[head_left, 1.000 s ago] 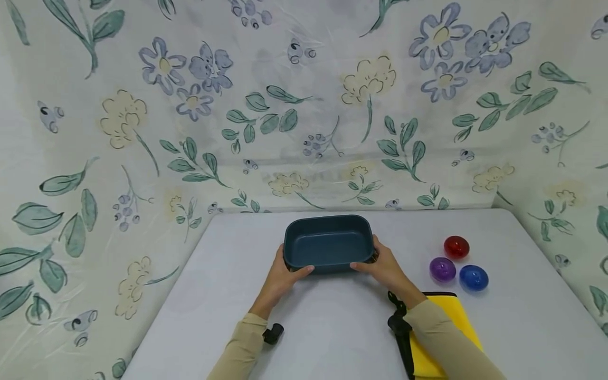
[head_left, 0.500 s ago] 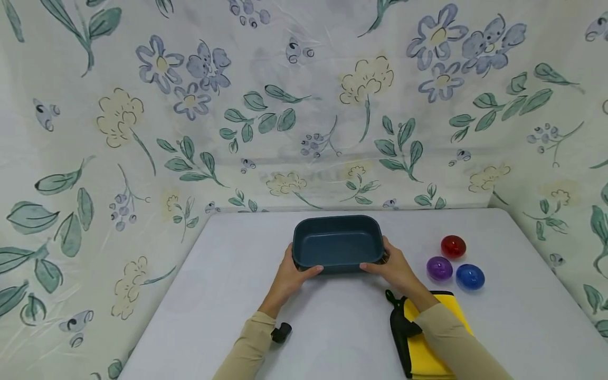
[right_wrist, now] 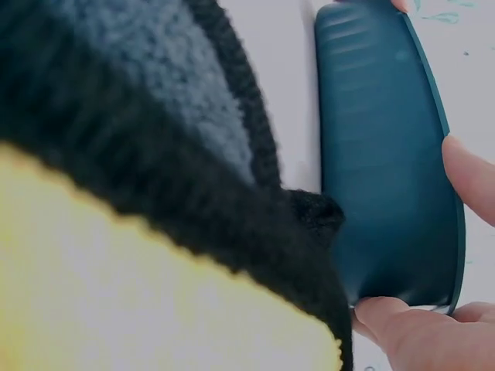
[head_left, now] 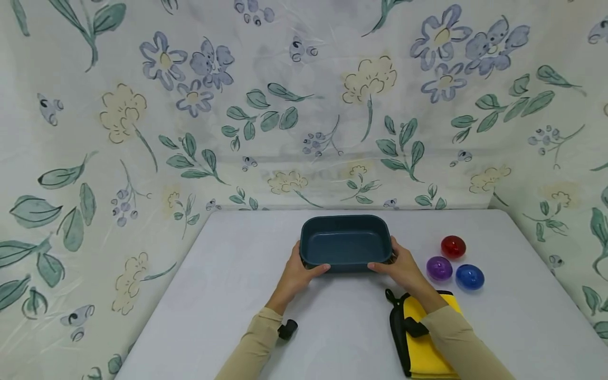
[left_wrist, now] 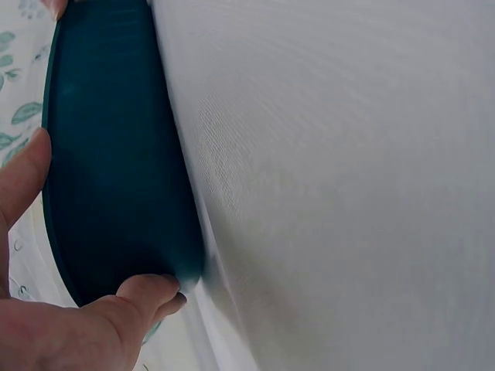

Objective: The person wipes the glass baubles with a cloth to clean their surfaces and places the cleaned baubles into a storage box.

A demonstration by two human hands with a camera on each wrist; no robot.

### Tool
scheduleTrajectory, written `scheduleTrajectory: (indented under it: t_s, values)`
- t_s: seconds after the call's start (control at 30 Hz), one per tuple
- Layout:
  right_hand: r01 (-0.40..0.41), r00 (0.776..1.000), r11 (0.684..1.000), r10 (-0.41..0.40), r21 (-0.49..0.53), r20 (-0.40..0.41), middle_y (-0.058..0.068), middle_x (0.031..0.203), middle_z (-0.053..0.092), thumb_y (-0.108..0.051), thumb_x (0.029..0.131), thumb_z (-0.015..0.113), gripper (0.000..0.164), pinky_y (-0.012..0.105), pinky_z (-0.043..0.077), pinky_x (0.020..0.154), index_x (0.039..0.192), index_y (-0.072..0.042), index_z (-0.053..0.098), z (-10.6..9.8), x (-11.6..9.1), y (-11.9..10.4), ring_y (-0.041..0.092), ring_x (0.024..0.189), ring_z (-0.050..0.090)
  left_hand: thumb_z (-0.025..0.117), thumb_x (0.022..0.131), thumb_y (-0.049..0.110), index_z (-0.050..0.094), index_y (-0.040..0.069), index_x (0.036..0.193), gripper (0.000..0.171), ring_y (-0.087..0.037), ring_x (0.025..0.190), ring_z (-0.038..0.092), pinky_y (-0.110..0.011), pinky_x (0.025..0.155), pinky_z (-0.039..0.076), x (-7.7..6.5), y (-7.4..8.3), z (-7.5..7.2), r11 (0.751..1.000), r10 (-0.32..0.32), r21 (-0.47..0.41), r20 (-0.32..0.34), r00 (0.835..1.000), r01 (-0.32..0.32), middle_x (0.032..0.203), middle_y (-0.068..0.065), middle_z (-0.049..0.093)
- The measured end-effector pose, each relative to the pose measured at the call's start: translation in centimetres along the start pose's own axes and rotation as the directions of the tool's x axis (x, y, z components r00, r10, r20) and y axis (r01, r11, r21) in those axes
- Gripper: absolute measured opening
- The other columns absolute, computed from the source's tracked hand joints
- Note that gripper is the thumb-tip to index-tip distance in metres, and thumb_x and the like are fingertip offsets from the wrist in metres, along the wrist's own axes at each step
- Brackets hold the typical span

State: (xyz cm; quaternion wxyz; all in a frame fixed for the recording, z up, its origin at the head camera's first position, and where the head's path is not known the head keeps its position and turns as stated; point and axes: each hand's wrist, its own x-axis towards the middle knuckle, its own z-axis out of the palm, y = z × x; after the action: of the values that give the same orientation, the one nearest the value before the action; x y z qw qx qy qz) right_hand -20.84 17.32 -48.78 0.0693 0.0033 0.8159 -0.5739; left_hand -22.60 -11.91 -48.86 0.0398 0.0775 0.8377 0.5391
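Observation:
A dark teal rectangular baking dish (head_left: pixel 345 244) with rounded corners, nothing inside it, is at the middle of the white table. My left hand (head_left: pixel 296 274) grips its left end, thumb along the near rim and fingers round the side. My right hand (head_left: pixel 404 266) holds the opposite end in the same way. In the left wrist view, the dish's outer wall (left_wrist: pixel 116 154) shows between thumb and fingers, its base close over the tabletop. From the right wrist, the dish (right_wrist: pixel 387 154) appears beyond a blurred yellow cloth edge.
Right of the dish lie a red egg-shaped piece (head_left: pixel 453 247), a purple one (head_left: pixel 439 268) and a blue one (head_left: pixel 470 277). A folded yellow cloth (head_left: pixel 427 353) with black trim lies under my right forearm. Floral sheeting (head_left: pixel 313 105) hangs behind the white table (head_left: pixel 228 274).
Both hands have moved the baking dish a little to the right across the table. The egg-shaped pieces and the cloth have stayed in place.

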Motion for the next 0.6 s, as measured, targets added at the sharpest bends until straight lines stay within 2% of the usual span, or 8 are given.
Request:
scheduleTrajectory:
  t_s: [0.27,0.6]
  values:
    - [-0.046,0.999,0.999,0.046,-0.015,-0.011,0.021,0.173,0.013,-0.026,0.090,0.080,0.109,0.056,0.020,0.129,0.166,-0.003,0.006,-0.29,-0.09,0.03,0.044,0.159,0.021,0.084,0.085,0.030,0.015,0.003,0.164,0.109,-0.040,0.156,0.029,-0.060,0.126,0.029,0.09,-0.06,0.46,1.000,-0.005,0.012,-0.003,1.000,0.005,0.169,-0.021,0.028]
    - [-0.049,0.999,0.999,0.049,-0.017,-0.010,0.022,0.172,0.017,-0.028,0.089,0.081,0.110,0.058,0.022,0.128,0.166,-0.005,0.006,-0.73,-0.14,-0.09,0.046,0.157,0.023,0.084,0.085,0.034,0.014,0.003,0.164,0.110,-0.040,0.156,0.029,-0.060,0.125,0.030,0.32,0.06,0.68,1.000,0.006,0.021,-0.001,1.000,-0.006,0.169,-0.021,0.027]
